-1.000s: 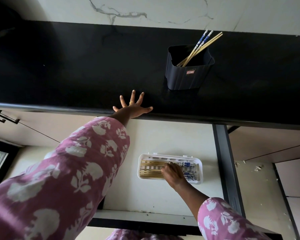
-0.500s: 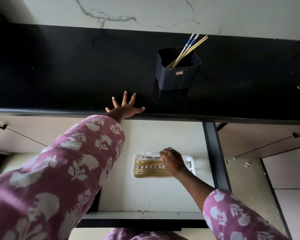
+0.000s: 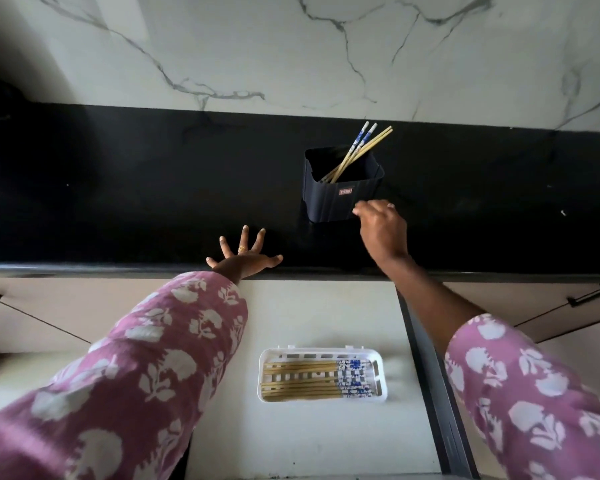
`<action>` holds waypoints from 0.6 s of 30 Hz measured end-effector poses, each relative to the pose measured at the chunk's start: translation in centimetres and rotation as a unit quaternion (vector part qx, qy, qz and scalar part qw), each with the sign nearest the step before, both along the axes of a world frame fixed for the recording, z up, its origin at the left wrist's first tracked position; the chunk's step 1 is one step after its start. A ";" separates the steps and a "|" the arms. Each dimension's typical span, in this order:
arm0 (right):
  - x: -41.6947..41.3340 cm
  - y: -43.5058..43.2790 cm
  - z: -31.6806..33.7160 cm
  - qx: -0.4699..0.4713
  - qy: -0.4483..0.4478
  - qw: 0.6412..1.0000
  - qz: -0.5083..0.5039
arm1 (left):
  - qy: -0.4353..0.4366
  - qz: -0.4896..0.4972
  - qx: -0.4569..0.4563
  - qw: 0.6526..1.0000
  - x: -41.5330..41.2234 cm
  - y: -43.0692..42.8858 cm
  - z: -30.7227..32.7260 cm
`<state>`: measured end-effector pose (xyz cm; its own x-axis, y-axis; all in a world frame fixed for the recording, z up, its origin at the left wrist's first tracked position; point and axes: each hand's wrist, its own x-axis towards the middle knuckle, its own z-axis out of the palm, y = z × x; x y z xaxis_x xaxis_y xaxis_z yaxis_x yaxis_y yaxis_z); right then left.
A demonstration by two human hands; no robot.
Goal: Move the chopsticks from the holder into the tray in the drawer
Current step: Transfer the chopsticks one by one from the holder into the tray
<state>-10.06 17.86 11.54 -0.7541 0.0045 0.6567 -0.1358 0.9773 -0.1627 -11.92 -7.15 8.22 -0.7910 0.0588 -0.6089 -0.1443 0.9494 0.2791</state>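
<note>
Left hand (image 3: 244,258): I have it spread flat on the desk (image 3: 118,202), at the front edge.
Right hand (image 3: 381,227): loosely curled, holding nothing, just in front of the holder (image 3: 342,194).
Holder: toward the desk's back edge, four chopsticks (image 3: 355,152) leaning right inside.
Tray (image 3: 323,374): in the open drawer (image 3: 309,434), near its right side, chopsticks lying lengthwise in it.

Single head view, looking steeply down, near counter (image 3: 118,202), over open drawer (image 3: 309,441)
</note>
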 end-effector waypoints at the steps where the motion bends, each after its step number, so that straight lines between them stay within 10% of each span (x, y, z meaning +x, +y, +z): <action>1: -1.2 0.3 1.0 -0.004 0.015 1.000 -0.004 | -0.003 -0.003 -0.002 1.000 -0.1 0.0 0.0; 8: -9.1 2.3 6.3 0.094 -0.109 0.988 0.058 | -0.015 -0.009 -0.004 1.000 -0.6 0.0 0.0; 18: -14.5 0.8 7.5 0.416 -0.316 0.845 0.116 | -0.017 -0.003 -0.007 1.000 -0.7 0.1 -0.3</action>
<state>-24.57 18.62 19.07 -0.8730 -0.4560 -0.1729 -0.4814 0.7488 0.4557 -12.61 -7.04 7.95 -0.7698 0.0556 -0.6358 -0.1469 0.9540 0.2612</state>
